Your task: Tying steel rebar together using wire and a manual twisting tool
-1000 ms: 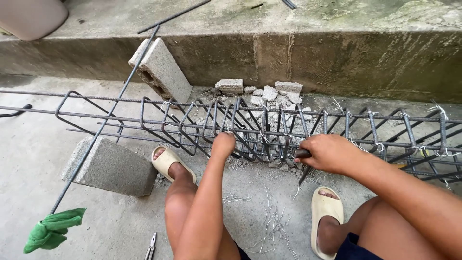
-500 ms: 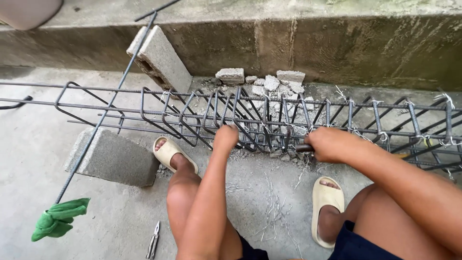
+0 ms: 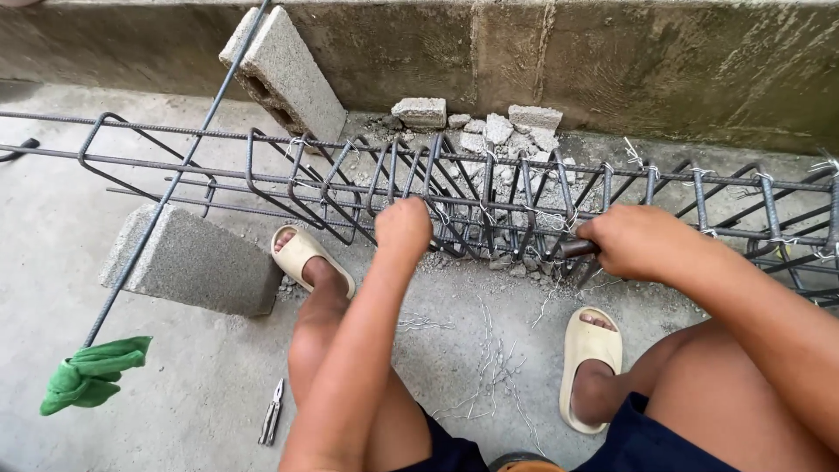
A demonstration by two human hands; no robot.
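Concrete floor (image 3: 79,350), rebar cage (image 3: 489,188) propped across grey blocks (image 3: 188,262). Left hand (image 3: 404,225) fisted on a bar, right hand (image 3: 634,240) wrapped round a dark tool handle (image 3: 578,248) at the wire ties. Could probably slip and jab bare toes in those sandals (image 3: 590,363).

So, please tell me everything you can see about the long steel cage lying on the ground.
The rebar cage is a long frame of dark ribbed steel bars lying across the concrete floor, running out of view left and right. Rectangular stirrups ring the long bars: leaning and crowded in the middle, upright and tied with thin pale wire on the right. The left hand grips a near bar; the right hand holds a dark-handled tool against it. A slanted loose rod crosses it at the left.
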